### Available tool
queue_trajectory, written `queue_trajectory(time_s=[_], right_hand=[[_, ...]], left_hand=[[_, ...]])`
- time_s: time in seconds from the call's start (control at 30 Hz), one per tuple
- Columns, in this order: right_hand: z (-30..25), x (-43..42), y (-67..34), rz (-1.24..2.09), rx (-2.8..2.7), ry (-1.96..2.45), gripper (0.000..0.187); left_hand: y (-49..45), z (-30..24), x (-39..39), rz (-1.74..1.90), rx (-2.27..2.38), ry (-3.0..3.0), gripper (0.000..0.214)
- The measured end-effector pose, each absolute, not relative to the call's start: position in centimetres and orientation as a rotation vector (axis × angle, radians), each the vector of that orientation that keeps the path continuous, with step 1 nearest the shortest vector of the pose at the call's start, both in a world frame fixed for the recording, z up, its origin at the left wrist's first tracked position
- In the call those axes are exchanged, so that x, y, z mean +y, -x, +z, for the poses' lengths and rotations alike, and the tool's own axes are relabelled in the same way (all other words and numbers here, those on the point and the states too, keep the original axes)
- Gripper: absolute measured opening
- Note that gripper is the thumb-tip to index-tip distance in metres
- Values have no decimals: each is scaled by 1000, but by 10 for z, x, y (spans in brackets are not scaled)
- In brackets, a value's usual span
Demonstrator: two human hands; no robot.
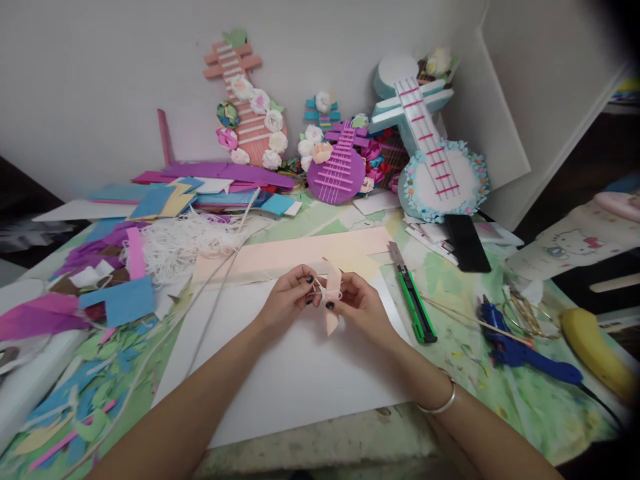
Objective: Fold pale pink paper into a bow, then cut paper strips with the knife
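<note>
Above a white sheet (280, 387), both hands meet at a small folded piece of pale peach foam or paper (333, 283) with a thin white string (320, 291) around its middle. My right hand (363, 307) pinches the peach piece between thumb and fingers. My left hand (290, 293) is closed on the white string just left of it. Behind the hands lies a long peach strip (285, 255), with a pale yellow piece (353, 260) at its right part. A green utility knife (415, 300) rests right of my right hand.
A blue glue gun (530, 357), a yellow banana-shaped item (595, 347), a black phone (467, 243) and a patterned cup (575, 240) stand or lie right. White string (185, 243) and coloured scraps (90, 387) cover the left. Decorated lute-shaped crafts (337, 173) lean against the wall.
</note>
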State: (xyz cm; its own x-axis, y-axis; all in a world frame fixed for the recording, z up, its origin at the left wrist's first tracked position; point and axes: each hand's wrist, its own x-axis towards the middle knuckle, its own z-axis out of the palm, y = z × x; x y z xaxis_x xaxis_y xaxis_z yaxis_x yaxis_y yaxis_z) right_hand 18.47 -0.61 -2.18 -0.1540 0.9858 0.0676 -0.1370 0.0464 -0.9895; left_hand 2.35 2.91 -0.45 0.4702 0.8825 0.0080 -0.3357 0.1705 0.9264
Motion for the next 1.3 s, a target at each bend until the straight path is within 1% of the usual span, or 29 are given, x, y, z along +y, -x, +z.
queue_trajectory(time_s=[0.13,0.2,0.33,0.37,0.43,0.5,0.83,0.97,1.13,1.23,1.3], right_hand=[[-17,-5,-189,1372,-1231,1047,48],[-16,-3,-192,1413,-1226,1030,48],[-18,2,-201,1460,-1217,971,40],[-19,3,-203,1477,-1197,962,38],[-21,4,-206,1520,-1141,940,36],[-20,5,-207,1554,-1099,916,34],[-16,-2,-196,1676,-1009,748,31],[-16,-2,-193,1569,-939,805,27],[-16,-1,-191,1390,-874,828,17],[-16,-2,-190,1361,-864,821,18],[-17,-3,-190,1370,-883,828,21]], left_hand=[[-21,-5,31,940,664,-1133,28],[-17,-6,34,932,699,-1198,30],[-7,-6,44,916,794,-1387,48],[-5,-6,46,915,821,-1434,46],[-1,-6,50,922,876,-1516,32],[2,-6,52,946,928,-1586,24],[3,-15,56,1075,1104,-1846,22],[-7,-15,48,1089,1072,-1990,18],[-24,-12,22,1264,1131,-2126,26],[-32,-14,11,1209,1110,-2179,27],[-34,-16,8,1148,1091,-2182,24]])
